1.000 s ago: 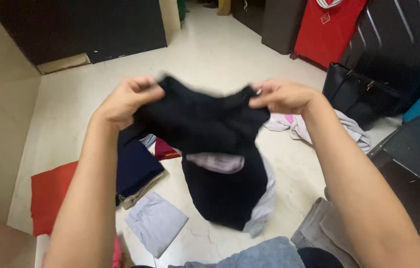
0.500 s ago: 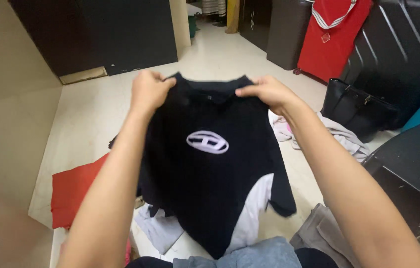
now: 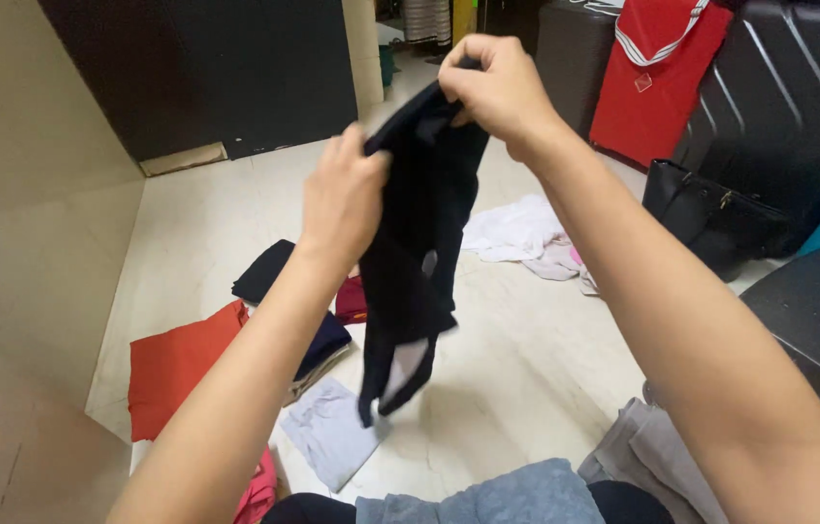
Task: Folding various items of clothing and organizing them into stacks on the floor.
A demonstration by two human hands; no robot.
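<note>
The black cotton T-shirt with a pale side panel [image 3: 417, 254] hangs in the air, doubled lengthwise, above the pale marble floor [image 3: 516, 359]. The right hand [image 3: 497, 82] pinches its top edge with closed fingers; the left hand [image 3: 344, 199] grips the same edge lower, fingers curled shut. Judging by this, the first lengthwise fold is made and the crosswise folds remain. Left of the shirt lie a folded red cloth [image 3: 172, 364], a dark folded stack [image 3: 279, 281] and a folded pale grey garment [image 3: 327, 442]; right of it, a crumpled white heap [image 3: 516, 233] is unfolded.
</note>
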